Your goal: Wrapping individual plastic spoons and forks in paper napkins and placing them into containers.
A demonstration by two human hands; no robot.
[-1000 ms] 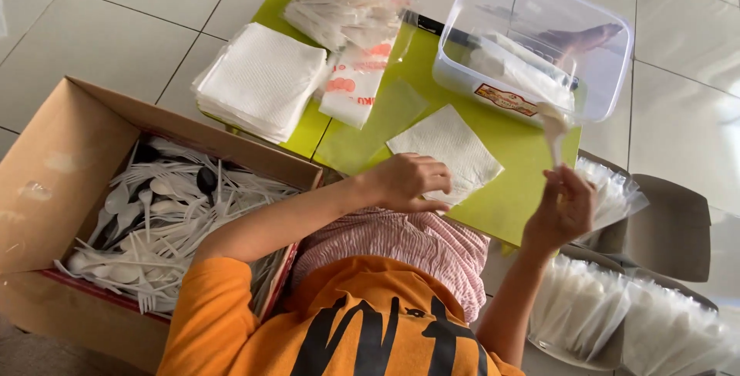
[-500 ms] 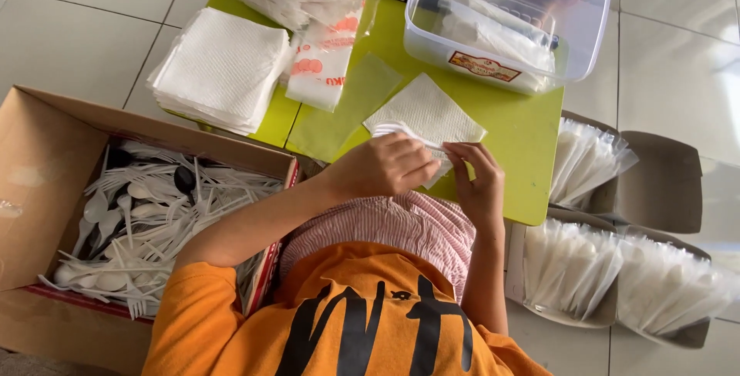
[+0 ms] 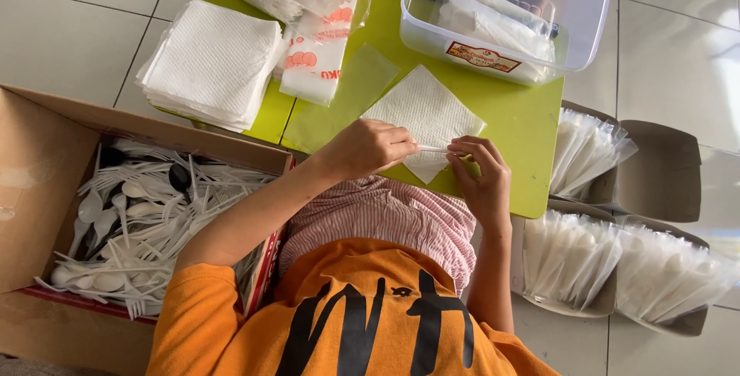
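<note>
Both hands, left hand [image 3: 370, 147] and right hand [image 3: 482, 179], on a white napkin [image 3: 424, 110] atop a green table [image 3: 532, 129].

Floor's all big pale tiles [image 3: 69, 29] with thin dark grout lines, and there's bright daylight glaring off them over on the right. A low lime-green table [image 3: 524, 129] sits on it, plus an open cardboard box [image 3: 46, 160] at left, brown inside, resting on the tiles.
</note>
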